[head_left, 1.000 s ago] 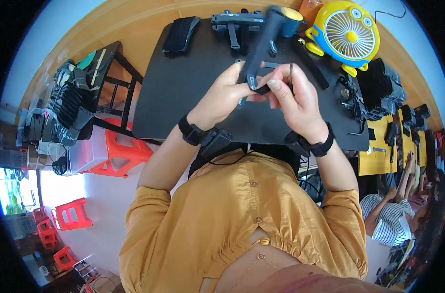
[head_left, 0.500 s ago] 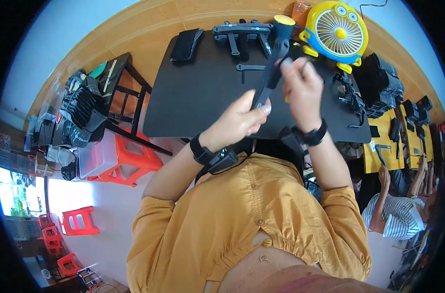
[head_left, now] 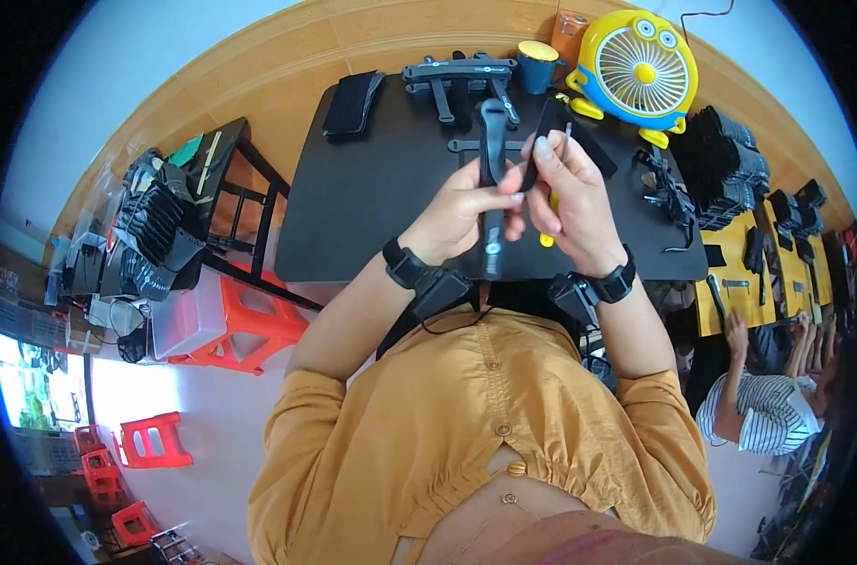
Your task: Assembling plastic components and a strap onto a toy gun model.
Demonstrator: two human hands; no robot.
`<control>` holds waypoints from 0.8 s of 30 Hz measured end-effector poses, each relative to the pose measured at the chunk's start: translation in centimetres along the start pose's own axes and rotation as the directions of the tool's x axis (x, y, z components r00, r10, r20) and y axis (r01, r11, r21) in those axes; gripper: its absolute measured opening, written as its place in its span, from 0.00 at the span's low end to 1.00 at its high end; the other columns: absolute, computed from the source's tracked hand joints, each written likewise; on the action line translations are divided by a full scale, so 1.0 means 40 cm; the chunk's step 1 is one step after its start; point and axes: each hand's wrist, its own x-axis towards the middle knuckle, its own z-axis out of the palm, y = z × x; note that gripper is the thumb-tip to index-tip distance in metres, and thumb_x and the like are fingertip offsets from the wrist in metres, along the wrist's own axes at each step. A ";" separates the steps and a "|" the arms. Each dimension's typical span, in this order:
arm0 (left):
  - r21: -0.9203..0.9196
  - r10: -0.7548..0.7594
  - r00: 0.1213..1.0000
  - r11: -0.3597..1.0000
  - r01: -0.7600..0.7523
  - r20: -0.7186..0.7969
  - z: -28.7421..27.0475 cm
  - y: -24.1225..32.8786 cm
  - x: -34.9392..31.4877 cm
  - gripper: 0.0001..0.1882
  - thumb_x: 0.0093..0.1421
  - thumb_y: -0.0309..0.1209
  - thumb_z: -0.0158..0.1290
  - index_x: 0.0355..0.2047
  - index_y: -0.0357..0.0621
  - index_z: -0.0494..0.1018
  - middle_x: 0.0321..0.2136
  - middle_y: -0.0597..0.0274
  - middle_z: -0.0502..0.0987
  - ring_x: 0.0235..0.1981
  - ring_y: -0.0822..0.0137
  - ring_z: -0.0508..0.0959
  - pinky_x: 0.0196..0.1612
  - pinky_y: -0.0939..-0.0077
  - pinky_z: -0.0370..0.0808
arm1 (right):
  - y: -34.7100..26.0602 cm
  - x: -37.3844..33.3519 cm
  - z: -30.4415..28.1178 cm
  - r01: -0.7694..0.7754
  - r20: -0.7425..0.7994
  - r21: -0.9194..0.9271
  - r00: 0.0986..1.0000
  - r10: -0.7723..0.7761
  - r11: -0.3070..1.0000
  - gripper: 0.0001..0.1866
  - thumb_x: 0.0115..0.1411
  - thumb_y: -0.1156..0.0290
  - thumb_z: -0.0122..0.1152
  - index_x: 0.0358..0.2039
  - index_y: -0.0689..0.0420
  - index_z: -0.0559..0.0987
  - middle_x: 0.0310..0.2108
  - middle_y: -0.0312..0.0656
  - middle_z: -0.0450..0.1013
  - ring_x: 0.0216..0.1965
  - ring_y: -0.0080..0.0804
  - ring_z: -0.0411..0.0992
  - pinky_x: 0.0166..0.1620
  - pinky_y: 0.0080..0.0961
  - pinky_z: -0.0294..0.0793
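In front of my chest, over the black table (head_left: 353, 212), my left hand (head_left: 456, 212) is closed round a dark grey strap (head_left: 492, 122) with a rounded, holed end. The strap stands nearly upright in the view. Close beside it my right hand (head_left: 579, 202) pinches a black fabric strip (head_left: 544, 122) between thumb and fingers. A slim tool with a yellow handle (head_left: 548, 235) is also tucked in that hand; its thin shaft pokes out above the fingers. The fingertips of both hands nearly meet. Another grey strap (head_left: 466, 146) lies flat behind them, partly hidden.
At the table's back lie black fabric pieces (head_left: 351, 105), a pile of grey straps (head_left: 456, 71), a dark mug with a yellow lid (head_left: 538, 66) and a yellow-blue fan (head_left: 640, 80). Black straps (head_left: 671, 193) lie at right. A co-worker in stripes (head_left: 767, 414) sits farther right.
My left hand has turned the strap more upright and lower. My right hand has come down and now pinches the black strip beside it.
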 end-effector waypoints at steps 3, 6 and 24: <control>0.026 -0.188 0.982 0.982 0.188 -0.005 -0.044 0.005 -0.017 0.18 0.65 0.25 0.50 0.55 0.42 0.64 0.23 0.67 0.70 0.16 0.76 0.68 0.18 0.85 0.63 | -0.015 0.013 -0.049 0.085 -0.119 0.044 0.990 -0.079 0.995 0.10 0.71 0.62 0.49 0.40 0.56 0.71 0.21 0.35 0.70 0.10 0.18 0.59 0.13 0.14 0.54; 0.280 -0.260 0.963 0.921 0.271 -0.076 -0.046 0.005 -0.066 0.14 0.68 0.29 0.47 0.53 0.41 0.67 0.19 0.72 0.66 0.14 0.82 0.60 0.16 0.87 0.53 | -0.085 0.036 -0.176 0.244 -0.298 0.104 0.932 -0.204 0.964 0.09 0.69 0.62 0.51 0.35 0.54 0.70 0.22 0.31 0.67 0.14 0.14 0.57 0.16 0.13 0.56; 0.601 -0.337 0.926 0.710 0.368 -0.169 -0.089 0.068 -0.089 0.25 0.66 0.40 0.52 0.56 0.33 0.68 0.45 0.55 0.80 0.14 0.81 0.69 0.17 0.89 0.63 | 0.065 0.026 -0.067 -0.033 -0.055 0.020 0.998 0.034 0.999 0.11 0.72 0.61 0.46 0.40 0.55 0.71 0.20 0.35 0.70 0.13 0.15 0.59 0.17 0.12 0.53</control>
